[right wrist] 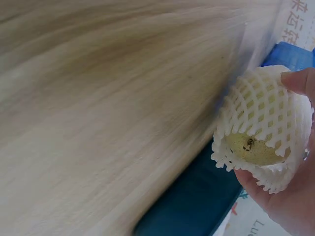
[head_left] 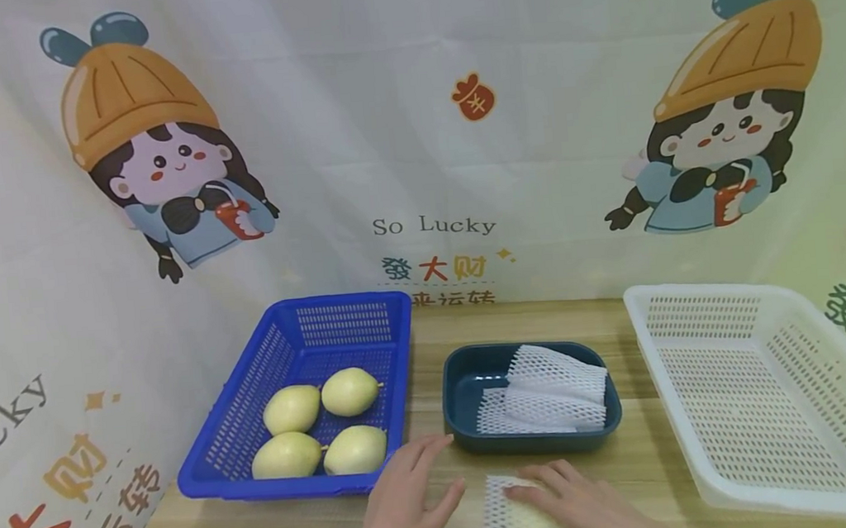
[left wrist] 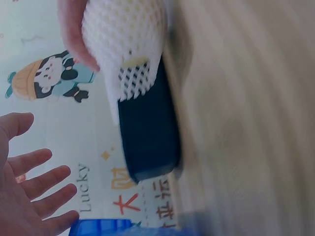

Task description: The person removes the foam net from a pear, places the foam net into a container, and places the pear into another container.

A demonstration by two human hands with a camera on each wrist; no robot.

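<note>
A pear [right wrist: 253, 149] wrapped in a white foam net sleeve [right wrist: 266, 105] is gripped by my right hand [head_left: 579, 504], low at the front of the table; its blossom end shows through the sleeve's open end. My left hand [head_left: 409, 497] is apart from it, fingers spread and holding nothing, near the front right corner of the blue basket [head_left: 207, 459]. Several bare yellow-green pears [head_left: 293, 408] lie in that basket. Behind my hands stands a dark teal tray [head_left: 474, 441], with flat white foam net sleeves [head_left: 556, 390] piled in it.
A white plastic basket [head_left: 708, 382] stands on the right side of the wood-grain table [head_left: 428, 330]. Behind the table hangs a printed cloth [head_left: 549, 163] with cartoon figures and lettering, which also covers the left side.
</note>
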